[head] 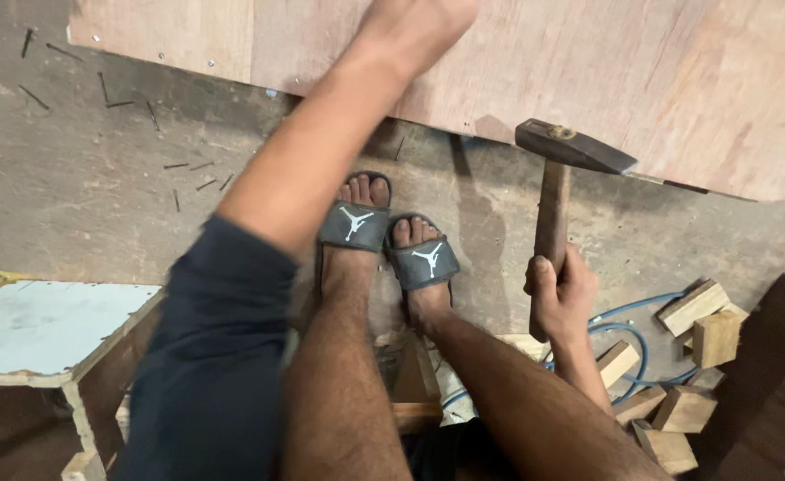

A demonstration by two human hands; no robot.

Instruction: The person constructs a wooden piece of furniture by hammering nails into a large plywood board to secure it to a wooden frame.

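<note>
The right hand (560, 289) is clenched around the wooden handle of a hammer (554, 191), gripping it near the lower end. The hammer stands almost upright, its dark metal head at the top, lying just at the lower edge of a large plywood board (588, 62) that fills the upper part of the view. The left hand (414, 27) rests on that board, well to the left of the hammer head; its fingers run out of view at the top, so I cannot tell whether it grips anything. Below the board's edge, two feet in dark sandals (388, 239) stand on the dusty floor. Loose nails (192, 169) lie scattered on the floor left of the sandals. Right of the hammer hand, several wood blocks (699, 334) sit piled beside a blue hose (628, 334). A white-topped stool (45, 330) stands far left of the sandals.
</note>
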